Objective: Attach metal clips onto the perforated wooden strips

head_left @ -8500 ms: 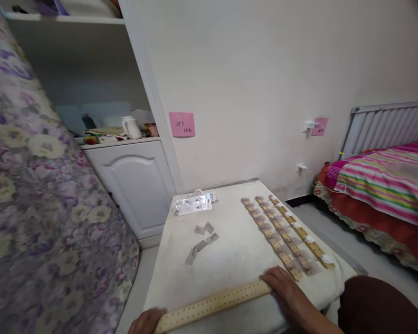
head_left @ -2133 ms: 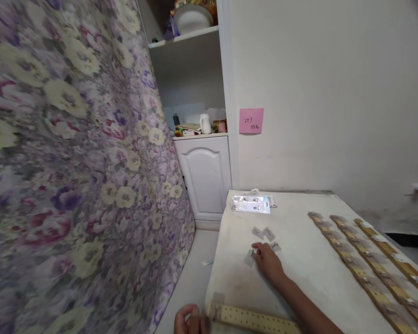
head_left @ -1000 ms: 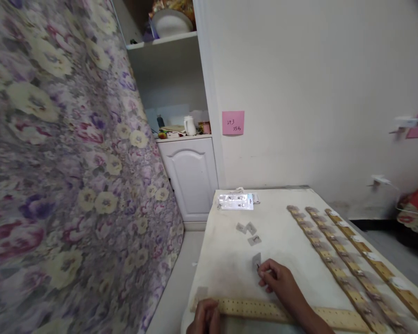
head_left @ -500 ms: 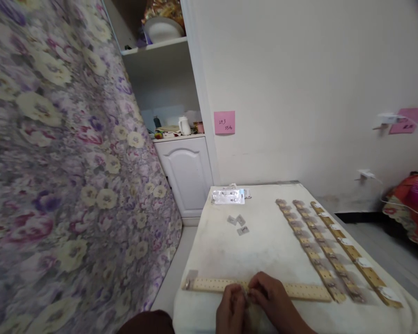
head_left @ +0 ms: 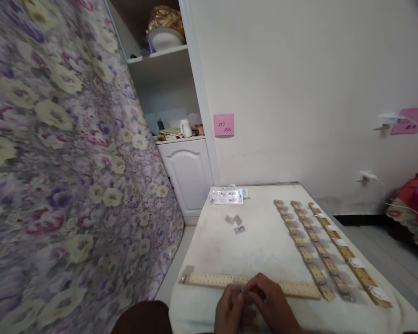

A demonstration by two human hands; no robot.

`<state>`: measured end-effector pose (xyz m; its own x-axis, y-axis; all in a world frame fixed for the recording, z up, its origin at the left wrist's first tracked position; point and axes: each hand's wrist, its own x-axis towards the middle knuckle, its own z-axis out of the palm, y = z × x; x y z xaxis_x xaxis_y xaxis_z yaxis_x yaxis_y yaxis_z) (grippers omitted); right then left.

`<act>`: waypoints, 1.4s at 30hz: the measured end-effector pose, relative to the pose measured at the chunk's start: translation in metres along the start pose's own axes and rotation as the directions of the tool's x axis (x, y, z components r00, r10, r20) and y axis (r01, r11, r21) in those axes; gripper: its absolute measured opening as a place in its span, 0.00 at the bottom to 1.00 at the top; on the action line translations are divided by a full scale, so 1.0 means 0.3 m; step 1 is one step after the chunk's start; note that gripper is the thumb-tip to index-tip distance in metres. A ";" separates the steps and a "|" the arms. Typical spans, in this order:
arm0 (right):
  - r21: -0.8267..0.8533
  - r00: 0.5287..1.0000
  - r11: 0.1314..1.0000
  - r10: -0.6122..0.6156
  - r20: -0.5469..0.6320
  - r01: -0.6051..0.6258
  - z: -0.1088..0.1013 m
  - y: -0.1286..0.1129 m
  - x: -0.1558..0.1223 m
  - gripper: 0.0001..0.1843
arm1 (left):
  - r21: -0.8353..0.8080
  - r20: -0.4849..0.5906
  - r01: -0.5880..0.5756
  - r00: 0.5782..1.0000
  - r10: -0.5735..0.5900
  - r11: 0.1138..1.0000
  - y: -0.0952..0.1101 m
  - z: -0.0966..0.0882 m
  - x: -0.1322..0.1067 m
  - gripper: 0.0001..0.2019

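Pinching clear card (head_left: pixel 238 287): left hand (head_left: pixel 226 308), right hand (head_left: pixel 270 299); lower-centre strip (head_left: pixel 212 279) has end card (head_left: pixel 188 269), left; three loose cards (head_left: pixel 239 229) mid-frame.

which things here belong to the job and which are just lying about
In the job, it seems: left hand and right hand; small piece they hold; perforated strip; loose grey squares; three fitted strips.

Just about: white jug; pink notes; white bowl.

Floral curtain (head_left: pixel 66 176), white jug (head_left: pixel 186 128) on cabinet shelf, pink note (head_left: pixel 224 125) on pale wall (head_left: pixel 292 83).
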<state>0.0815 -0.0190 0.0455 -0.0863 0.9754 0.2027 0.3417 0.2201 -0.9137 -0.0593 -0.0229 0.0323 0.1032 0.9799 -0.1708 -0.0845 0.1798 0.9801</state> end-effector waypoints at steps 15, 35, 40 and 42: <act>0.003 0.999 1.000 0.026 -0.033 -0.026 -0.068 0.040 -0.012 0.14 | 0.029 0.008 0.092 0.996 -0.092 0.995 0.021 0.044 -0.002 0.18; 0.221 0.945 0.951 0.148 0.293 -0.218 -0.355 0.067 0.083 0.10 | 0.159 0.212 0.026 0.975 -0.060 0.987 0.055 0.232 0.041 0.15; 0.106 0.945 0.972 0.176 0.275 -0.211 -0.471 0.115 0.111 0.05 | 0.168 0.278 0.213 0.927 -0.253 0.963 -0.042 0.333 0.041 0.13; 0.062 0.943 0.976 0.183 0.279 -0.208 -0.491 0.139 0.110 0.03 | 0.225 0.278 0.195 0.926 -0.254 0.955 -0.063 0.366 0.038 0.10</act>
<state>0.2307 0.0237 0.0660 -0.2804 0.9570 -0.0742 0.2933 0.0118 -0.9559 0.0523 -0.0248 0.0230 0.3924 0.8379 -0.3794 0.1623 0.3430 0.9252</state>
